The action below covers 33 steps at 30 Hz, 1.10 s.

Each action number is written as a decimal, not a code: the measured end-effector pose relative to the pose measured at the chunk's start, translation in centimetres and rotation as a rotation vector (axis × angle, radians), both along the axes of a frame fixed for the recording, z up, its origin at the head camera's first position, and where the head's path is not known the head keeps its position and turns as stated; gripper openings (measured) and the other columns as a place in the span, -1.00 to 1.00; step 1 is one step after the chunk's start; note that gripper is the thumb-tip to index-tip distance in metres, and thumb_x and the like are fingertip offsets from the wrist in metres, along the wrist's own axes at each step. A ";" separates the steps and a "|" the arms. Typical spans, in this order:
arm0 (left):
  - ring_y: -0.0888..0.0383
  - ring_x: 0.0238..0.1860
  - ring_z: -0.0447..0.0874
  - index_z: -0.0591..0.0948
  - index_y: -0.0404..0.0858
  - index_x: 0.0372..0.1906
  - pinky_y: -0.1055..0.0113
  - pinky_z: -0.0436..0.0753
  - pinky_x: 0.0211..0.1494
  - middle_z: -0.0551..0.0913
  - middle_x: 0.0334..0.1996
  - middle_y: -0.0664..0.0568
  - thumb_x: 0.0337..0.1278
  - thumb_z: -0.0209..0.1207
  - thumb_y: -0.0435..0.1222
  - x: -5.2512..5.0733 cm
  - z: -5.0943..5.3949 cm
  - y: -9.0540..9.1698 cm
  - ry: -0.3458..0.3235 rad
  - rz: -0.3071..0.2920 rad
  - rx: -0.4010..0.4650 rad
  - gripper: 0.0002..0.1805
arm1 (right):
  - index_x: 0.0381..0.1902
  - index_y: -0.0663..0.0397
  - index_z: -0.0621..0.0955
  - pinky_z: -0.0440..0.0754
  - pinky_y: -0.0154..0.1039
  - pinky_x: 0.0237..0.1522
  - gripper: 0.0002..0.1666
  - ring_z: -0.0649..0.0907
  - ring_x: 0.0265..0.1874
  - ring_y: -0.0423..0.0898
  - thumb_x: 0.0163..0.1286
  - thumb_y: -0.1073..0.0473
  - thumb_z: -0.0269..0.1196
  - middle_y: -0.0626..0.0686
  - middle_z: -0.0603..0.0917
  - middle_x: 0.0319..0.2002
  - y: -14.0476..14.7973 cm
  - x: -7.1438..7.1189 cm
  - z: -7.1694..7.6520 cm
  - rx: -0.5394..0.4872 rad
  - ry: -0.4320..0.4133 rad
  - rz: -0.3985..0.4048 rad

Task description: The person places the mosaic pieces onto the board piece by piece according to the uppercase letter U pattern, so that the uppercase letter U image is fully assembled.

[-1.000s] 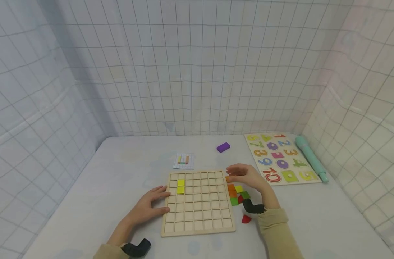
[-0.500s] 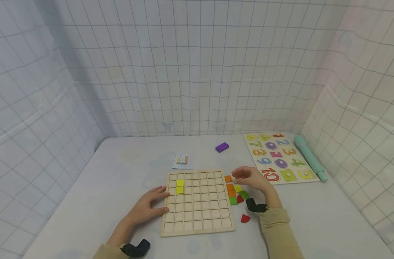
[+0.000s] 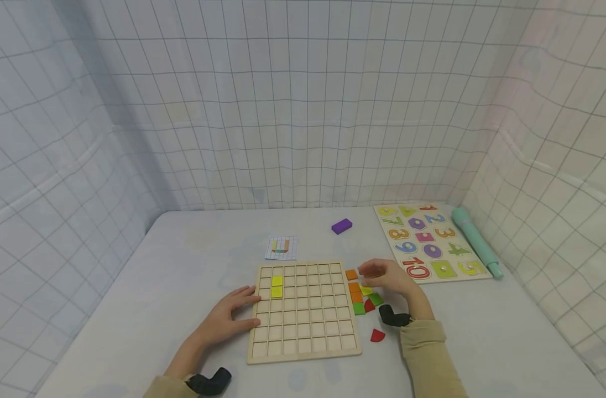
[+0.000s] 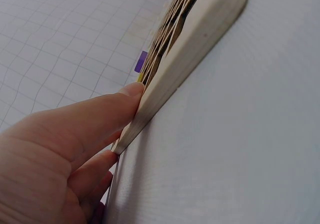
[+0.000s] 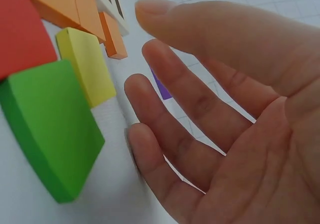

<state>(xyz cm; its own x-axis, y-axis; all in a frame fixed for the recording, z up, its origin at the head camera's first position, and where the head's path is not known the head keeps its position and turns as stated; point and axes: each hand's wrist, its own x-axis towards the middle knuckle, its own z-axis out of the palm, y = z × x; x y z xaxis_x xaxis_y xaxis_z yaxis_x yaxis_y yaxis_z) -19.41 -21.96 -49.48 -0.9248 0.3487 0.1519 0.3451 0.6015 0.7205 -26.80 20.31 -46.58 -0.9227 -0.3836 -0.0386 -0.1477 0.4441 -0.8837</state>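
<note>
Grid board (image 3: 304,317) lies near card (image 3: 282,248) and purple block (image 3: 341,226).

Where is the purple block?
In the head view, the purple block lies beyond the grid board, right of the pattern card and left of the number board.

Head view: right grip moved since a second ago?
Yes. Judged against the wooden board, the right grip has shifted rightward, away from the board's edge; the far orange tile now shows between them.
</note>
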 end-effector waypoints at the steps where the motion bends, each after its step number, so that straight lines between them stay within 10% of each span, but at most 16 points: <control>1: -0.18 0.37 0.13 0.59 -0.13 0.12 -0.22 0.13 0.31 0.36 0.31 -0.08 -0.06 0.35 0.00 0.0 0.0 0.0 0.001 0.001 -0.001 -0.42 | -0.04 0.20 0.60 0.51 -0.01 0.08 -0.60 0.58 -0.02 0.04 0.16 0.18 0.37 0.11 0.65 -0.06 0.0 0.0 0.0 0.002 -0.003 0.003; 33: -0.20 0.36 0.14 0.59 -0.18 0.12 -0.24 0.15 0.29 0.35 0.31 -0.11 -0.07 0.36 -0.03 0.1 0.3 -0.1 0.011 -0.011 0.007 -0.41 | -0.13 0.15 0.64 0.56 -0.11 -0.02 -0.64 0.59 -0.16 -0.07 0.05 0.31 0.40 0.00 0.65 -0.20 -0.3 -0.2 -0.7 0.083 -0.046 -0.046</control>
<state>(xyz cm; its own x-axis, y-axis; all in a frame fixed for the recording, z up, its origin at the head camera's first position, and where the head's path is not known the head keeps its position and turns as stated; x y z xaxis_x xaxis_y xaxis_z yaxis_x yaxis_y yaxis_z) -19.33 -22.04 -49.16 -0.9190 0.3581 0.1650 0.3602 0.5922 0.7208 -27.04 20.06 -47.25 -0.9358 -0.3344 -0.1113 -0.0852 0.5211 -0.8493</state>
